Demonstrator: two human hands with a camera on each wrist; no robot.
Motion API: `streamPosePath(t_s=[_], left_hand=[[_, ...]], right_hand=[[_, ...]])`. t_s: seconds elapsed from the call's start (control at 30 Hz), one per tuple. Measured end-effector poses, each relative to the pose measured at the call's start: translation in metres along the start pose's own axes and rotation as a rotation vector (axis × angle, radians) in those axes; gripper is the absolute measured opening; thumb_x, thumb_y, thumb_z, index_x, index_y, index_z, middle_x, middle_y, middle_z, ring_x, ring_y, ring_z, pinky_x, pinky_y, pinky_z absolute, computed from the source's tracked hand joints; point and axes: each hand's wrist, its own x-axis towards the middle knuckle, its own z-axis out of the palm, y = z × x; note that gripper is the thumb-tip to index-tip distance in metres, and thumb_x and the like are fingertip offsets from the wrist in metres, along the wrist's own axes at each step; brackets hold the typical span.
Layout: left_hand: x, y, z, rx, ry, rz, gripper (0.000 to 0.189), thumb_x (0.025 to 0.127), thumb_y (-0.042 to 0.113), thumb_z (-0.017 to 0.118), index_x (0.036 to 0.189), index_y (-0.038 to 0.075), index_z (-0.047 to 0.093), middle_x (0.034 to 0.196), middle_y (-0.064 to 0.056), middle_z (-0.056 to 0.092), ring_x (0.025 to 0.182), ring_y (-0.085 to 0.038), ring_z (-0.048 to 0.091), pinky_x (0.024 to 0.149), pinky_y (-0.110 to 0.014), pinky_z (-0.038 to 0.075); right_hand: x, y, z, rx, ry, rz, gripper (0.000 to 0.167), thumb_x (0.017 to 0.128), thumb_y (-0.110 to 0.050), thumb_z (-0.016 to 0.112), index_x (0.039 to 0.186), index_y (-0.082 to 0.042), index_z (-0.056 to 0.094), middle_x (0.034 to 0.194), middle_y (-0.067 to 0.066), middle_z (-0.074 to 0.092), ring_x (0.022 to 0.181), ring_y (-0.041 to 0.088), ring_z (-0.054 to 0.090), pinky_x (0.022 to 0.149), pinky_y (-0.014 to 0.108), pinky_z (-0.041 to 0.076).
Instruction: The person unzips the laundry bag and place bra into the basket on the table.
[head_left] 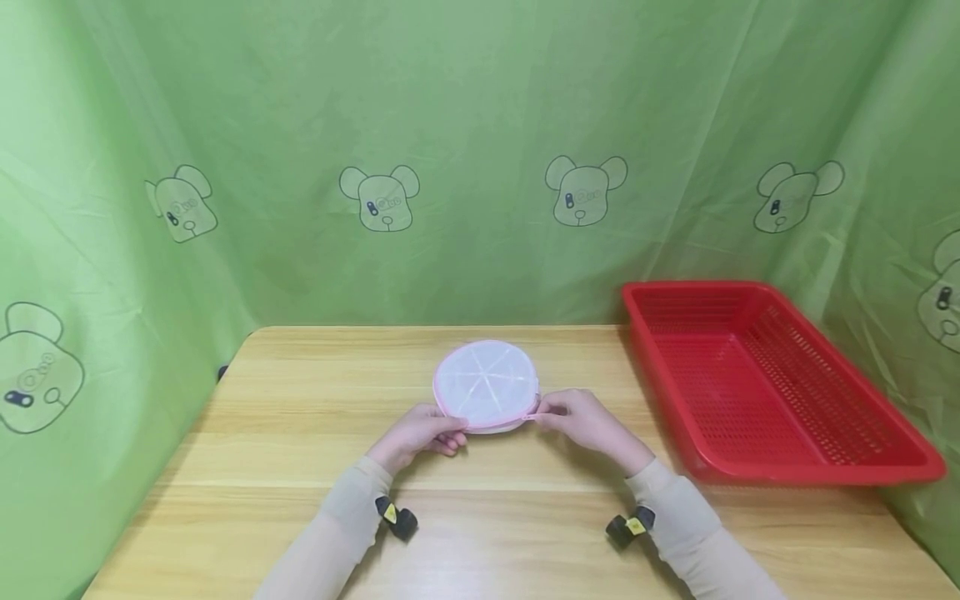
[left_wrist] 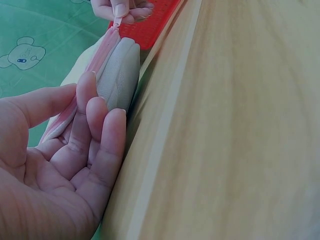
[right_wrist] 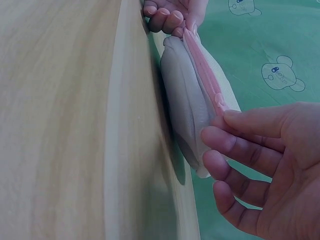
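Observation:
A round, pale zip pouch (head_left: 486,382) with a citrus-slice pattern on top and a pink zipper around its rim is held over the middle of the table. My left hand (head_left: 424,433) pinches the zipper edge at its near left between thumb and index finger. At the near right, my right hand (head_left: 581,415) pinches the small pink zipper pull. In the left wrist view the pouch's grey side (left_wrist: 120,75) shows below the pink zipper (left_wrist: 102,50). The zipper (right_wrist: 204,67) looks closed between the hands in the right wrist view. Whatever the pouch contains is hidden.
A red plastic basket (head_left: 678,408) with perforated walls stands on the right of the wooden table (head_left: 315,379). Green curtains (head_left: 480,100) printed with bear heads enclose the table's back and sides. Each wrist bears a small black camera.

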Motion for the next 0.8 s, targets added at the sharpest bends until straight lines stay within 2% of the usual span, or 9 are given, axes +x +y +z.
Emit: streamPosePath(t_s=[0.5,0.67,0.8], left_hand=[[0.0003,-0.0009,-0.0004,-0.002,-0.002,0.001,0.031,0.091,0.016,0.063,0.101,-0.013,0.063,0.068,0.004,0.069,0.062,-0.006,0.062,0.061,-0.02,0.058],[0.0006,-0.0014,-0.0005,0.0,-0.003,0.001,0.031,0.092,0.016,0.063,0.101,-0.013,0.064,0.067,0.004,0.069,0.061,-0.005,0.062,0.061,-0.02,0.057],[-0.0006,0.0,0.0001,0.004,0.003,0.002,0.03,0.092,0.016,0.062,0.101,-0.013,0.064,0.067,0.004,0.068,0.061,-0.005,0.062,0.061,-0.02,0.058]], right_hand=[[-0.0004,0.0024,-0.0064,-0.045,0.071,0.028,0.01,0.089,-0.016,0.067,0.084,-0.008,0.072,0.075,0.002,0.067,0.072,0.013,0.053,0.071,0.029,0.046],[-0.0007,0.0047,-0.0074,-0.065,0.094,0.017,0.01,0.089,-0.016,0.067,0.085,-0.009,0.073,0.077,0.004,0.069,0.073,0.011,0.055,0.074,0.03,0.048],[-0.0013,0.0039,-0.0091,-0.061,0.102,0.017,0.009,0.088,-0.014,0.067,0.084,-0.008,0.071,0.076,0.006,0.068,0.071,0.012,0.054,0.071,0.029,0.047]])
